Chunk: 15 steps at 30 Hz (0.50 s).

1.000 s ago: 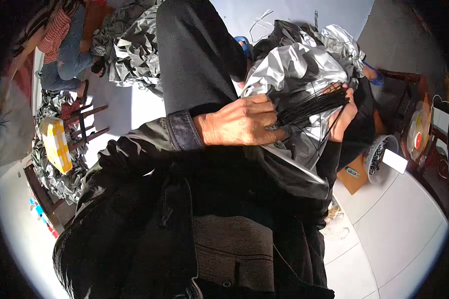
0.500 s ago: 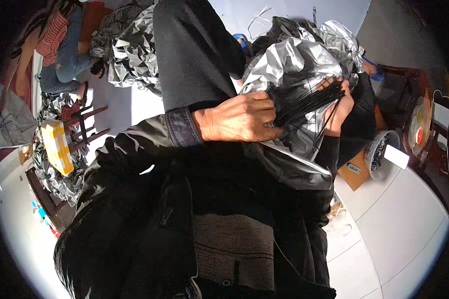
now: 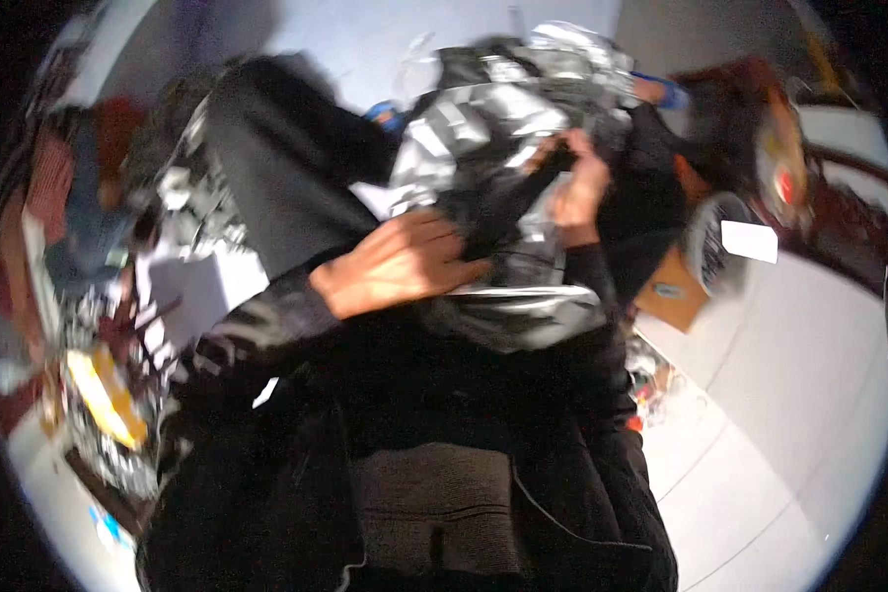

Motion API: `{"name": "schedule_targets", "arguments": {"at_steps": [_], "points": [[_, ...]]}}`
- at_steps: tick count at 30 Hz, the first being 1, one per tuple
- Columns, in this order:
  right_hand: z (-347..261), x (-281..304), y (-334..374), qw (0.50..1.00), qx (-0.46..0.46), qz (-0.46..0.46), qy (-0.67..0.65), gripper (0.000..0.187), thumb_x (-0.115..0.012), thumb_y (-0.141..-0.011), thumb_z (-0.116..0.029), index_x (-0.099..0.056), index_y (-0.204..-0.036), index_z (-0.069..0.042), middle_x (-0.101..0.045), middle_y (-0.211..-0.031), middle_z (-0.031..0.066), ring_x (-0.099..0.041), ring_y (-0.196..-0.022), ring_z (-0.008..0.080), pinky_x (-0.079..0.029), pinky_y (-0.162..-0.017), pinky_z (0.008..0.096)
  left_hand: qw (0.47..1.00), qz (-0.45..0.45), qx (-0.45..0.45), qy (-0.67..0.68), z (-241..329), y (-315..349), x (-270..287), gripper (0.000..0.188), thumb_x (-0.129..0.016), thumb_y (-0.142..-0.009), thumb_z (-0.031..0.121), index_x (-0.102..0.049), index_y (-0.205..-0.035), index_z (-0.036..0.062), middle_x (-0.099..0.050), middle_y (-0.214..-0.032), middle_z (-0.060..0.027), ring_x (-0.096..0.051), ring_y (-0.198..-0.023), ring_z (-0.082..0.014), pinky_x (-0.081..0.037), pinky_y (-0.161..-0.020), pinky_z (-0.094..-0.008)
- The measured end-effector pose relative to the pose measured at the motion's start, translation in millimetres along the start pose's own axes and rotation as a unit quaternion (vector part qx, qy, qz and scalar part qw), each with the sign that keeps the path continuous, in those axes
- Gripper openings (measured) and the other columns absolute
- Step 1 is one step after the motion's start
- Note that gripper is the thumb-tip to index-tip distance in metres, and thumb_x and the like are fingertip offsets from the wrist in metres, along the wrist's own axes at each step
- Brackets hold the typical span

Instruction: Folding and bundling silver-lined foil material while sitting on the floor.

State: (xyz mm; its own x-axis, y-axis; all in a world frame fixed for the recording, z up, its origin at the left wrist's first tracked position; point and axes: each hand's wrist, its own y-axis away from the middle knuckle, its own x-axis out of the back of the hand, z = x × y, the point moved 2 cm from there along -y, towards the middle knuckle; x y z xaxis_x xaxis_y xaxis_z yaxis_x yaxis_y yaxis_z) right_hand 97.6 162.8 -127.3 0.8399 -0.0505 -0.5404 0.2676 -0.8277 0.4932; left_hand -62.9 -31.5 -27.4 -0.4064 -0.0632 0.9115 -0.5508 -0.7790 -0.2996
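Pale tiled floor point(image 3: 750, 414), bucket point(image 3: 736, 280) beside brown cardboard point(image 3: 679, 312); hands point(image 3: 397, 261) at silver sheeting point(image 3: 533, 314).

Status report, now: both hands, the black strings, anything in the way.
Left hand curled near the strings, grip too blurred to tell. Right hand closed on black strings. Silver sheet bunched around them, possibly in the way.

One left hand point(image 3: 397, 262), one right hand point(image 3: 584, 187) (two altogether), one bucket point(image 3: 730, 282)
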Motion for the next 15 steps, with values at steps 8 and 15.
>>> {"name": "schedule_targets", "arguments": {"at_steps": [8,15], "points": [[77,32,-57,0.996,0.055,0.063,-0.040,0.027,-0.053,-0.096,-0.032,-0.058,-0.085,-0.008,-0.062,-0.070,0.0105,-0.062,-0.061,0.0258,-0.053,-0.058,0.0411,0.902,0.029,0.370,0.221,7,-14,11,0.041,-0.068,-0.074,0.003,-0.070,-0.114,0.0097,-0.058,-0.134,-0.0143,-0.058,-0.119,-0.0316,-0.055,-0.090,-0.0390],[76,34,-55,0.993,0.088,0.075,0.022,0.030,-0.053,-0.099,-0.031,-0.060,-0.083,-0.006,-0.063,-0.077,0.0102,-0.062,-0.064,0.0252,-0.053,-0.062,0.0392,0.997,-0.059,0.012,0.056,-2,-21,24,0.041,-0.070,-0.068,0.000,-0.067,-0.109,0.0012,-0.051,-0.146,-0.0126,-0.055,-0.124,-0.0331,-0.056,-0.088,-0.0404]]}}
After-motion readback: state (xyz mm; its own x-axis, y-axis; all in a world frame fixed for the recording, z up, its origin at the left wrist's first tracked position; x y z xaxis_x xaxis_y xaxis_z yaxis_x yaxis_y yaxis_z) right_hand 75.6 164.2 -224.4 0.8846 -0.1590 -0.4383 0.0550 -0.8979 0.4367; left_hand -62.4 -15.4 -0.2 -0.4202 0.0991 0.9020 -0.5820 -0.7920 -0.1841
